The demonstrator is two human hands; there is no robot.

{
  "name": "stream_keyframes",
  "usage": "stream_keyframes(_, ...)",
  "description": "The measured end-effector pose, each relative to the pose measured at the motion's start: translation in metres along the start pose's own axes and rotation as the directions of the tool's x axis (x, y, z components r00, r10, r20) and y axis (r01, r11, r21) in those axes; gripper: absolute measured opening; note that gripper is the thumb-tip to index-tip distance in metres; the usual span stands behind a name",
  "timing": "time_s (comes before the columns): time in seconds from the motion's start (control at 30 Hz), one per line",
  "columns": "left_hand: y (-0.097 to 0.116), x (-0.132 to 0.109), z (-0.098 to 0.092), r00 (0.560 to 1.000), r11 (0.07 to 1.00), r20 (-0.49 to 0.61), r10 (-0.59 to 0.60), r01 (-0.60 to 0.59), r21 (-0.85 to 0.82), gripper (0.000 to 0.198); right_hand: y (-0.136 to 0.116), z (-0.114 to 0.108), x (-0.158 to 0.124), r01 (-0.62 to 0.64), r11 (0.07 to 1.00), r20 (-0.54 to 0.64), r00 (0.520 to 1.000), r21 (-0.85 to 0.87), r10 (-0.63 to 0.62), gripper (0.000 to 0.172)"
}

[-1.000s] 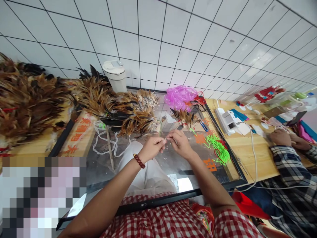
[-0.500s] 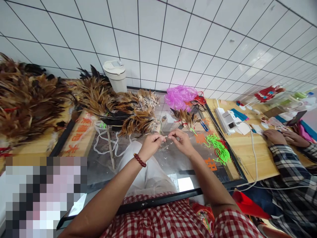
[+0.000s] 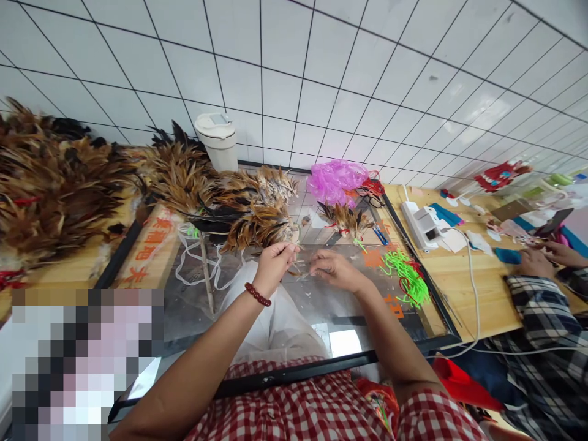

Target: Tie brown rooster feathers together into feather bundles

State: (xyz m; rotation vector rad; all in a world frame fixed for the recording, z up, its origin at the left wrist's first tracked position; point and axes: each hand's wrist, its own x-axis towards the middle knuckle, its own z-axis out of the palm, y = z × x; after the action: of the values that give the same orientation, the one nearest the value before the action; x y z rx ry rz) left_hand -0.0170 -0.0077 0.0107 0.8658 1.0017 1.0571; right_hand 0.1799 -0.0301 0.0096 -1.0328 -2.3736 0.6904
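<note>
2 bare hands hang apart over the clear tabletop (image 3: 331, 309): the left hand (image 3: 274, 262) has its fingertips pinched together, on what cannot be told; the right hand (image 3: 339, 269) is loosely curled, thumb slightly parted from the fingers, with no clear grip. A thin, faint wisp (image 3: 301, 275) shows between them and, being so light, could drift away if handled loosely. Just beyond, loose feathers (image 3: 260, 226) could scatter if brushed. Farther back, a pink plastic bag (image 3: 337, 179) lies crumpled, contents unclear, and a white container (image 3: 219, 147) stands lidded, its inside hidden.
</note>
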Motion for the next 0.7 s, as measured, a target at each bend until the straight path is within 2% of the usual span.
stream_keyframes(0.07, -0.002, 0.000, 0.000, 1.000, 1.000, 0.009, 0.014, -0.014, 0.025, 0.031, -0.001, -0.002, 0.000, -0.038, 0.996, -0.130, 0.990, 0.081, 0.048, 0.019)
stream_keyframes(0.13, -0.005, 0.001, -0.001, 0.999, 0.997, 0.015, 0.044, -0.045, 0.069, 0.028, -0.004, -0.006, 0.000, -0.077, 0.970, -0.241, 0.961, 0.232, 0.134, 0.015)
stream_keyframes(0.23, -0.009, 0.001, -0.001, 0.990, 0.976, 0.026, 0.138, -0.141, 0.168, 0.022, -0.008, -0.006, -0.001, -0.126, 0.875, -0.278, 0.919, 0.468, 0.281, 0.012)
stream_keyframes(0.33, -0.012, 0.000, -0.001, 0.979, 0.948, 0.085, 0.188, -0.203, 0.246, 0.022, -0.008, 0.003, 0.001, -0.147, 0.793, -0.286, 0.881, 0.591, 0.377, 0.012)
stream_keyframes(0.4, -0.013, -0.001, 0.000, 0.975, 0.941, 0.143, 0.171, -0.205, 0.269, 0.025, -0.007, 0.009, 0.004, -0.126, 0.808, -0.342, 0.861, 0.576, 0.378, 0.012)
stream_keyframes(0.5, -0.013, -0.003, 0.000, 0.962, 0.927, 0.241, 0.126, -0.201, 0.316, 0.031, -0.007, 0.013, 0.008, -0.096, 0.883, -0.431, 0.845, 0.460, 0.316, 0.010)
stream_keyframes(0.6, -0.014, -0.005, 0.001, 0.937, 0.901, 0.335, 0.099, -0.227, 0.369, 0.032, -0.008, 0.015, 0.010, -0.098, 0.918, -0.447, 0.850, 0.384, 0.277, 0.011)
stream_keyframes(0.67, -0.014, -0.005, 0.001, 0.934, 0.899, 0.343, 0.097, -0.230, 0.372, 0.029, -0.008, 0.016, 0.010, -0.113, 0.926, -0.471, 0.835, 0.361, 0.286, 0.011)
stream_keyframes(0.7, -0.013, -0.005, 0.000, 0.943, 0.905, 0.313, 0.108, -0.224, 0.361, 0.028, -0.008, 0.016, 0.010, -0.130, 0.930, -0.489, 0.820, 0.344, 0.296, 0.011)
